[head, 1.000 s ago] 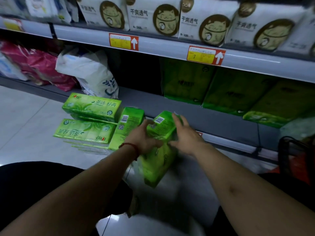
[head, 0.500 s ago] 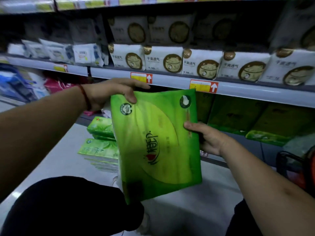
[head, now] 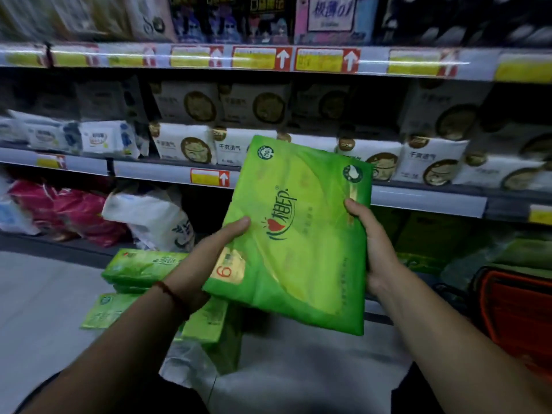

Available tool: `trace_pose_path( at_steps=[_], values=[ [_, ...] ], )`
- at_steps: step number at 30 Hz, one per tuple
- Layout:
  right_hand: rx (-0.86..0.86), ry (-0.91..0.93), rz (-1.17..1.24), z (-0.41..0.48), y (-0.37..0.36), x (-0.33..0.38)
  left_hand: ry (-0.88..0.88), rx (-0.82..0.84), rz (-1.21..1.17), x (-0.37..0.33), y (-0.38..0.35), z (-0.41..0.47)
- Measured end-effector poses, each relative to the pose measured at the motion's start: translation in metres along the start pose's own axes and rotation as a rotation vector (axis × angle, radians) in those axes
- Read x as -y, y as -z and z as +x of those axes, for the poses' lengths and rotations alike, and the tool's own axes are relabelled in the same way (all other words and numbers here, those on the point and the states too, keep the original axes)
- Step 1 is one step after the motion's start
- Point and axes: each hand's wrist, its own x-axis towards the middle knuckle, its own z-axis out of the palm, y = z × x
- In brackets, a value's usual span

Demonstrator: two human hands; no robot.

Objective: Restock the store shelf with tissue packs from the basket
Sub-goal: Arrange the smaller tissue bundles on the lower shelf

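1. The left hand (head: 206, 261) grips the green tissue pack (head: 298, 234) at its lower left edge. The thumb lies on the front face and the other fingers are hidden behind it.
2. The right hand (head: 378, 249) grips the pack's right edge, with the thumb hooked over the front and the fingers out of sight behind.
3. The pack hangs in the air between both hands. Its front faces the camera and its long axis is roughly upright, tilted a little.
4. Behind the pack and to its right, in the dim bottom bay, stands a row of similar green packs (head: 418, 231). This is probably the slot to fill. It lies on the right hand's side, so the pack would have to travel forward and rightward.
5. Below and left of the pack, smaller green packs (head: 143, 264) are stacked on the floor.
6. Far right of the pack sits the orange basket (head: 513, 306).
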Motion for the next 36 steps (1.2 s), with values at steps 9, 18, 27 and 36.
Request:
trace_pose_path(
  at_steps=[9,18,27,36],
  values=[
    [-0.042,-0.003,-0.05,-0.005,0.004,0.003,-0.016,-0.006,-0.041,0.0,0.001,0.017],
    [-0.074,-0.013,-0.125,-0.005,0.012,-0.002,-0.042,0.041,0.076,-0.002,-0.005,0.032],
    [-0.079,0.107,-0.318,-0.005,0.008,-0.011,-0.044,-0.039,0.139,0.003,-0.002,0.039],
    [-0.015,0.089,0.131,-0.015,0.004,0.02,-0.14,-0.083,-0.255,-0.005,-0.001,0.033]
  ],
)
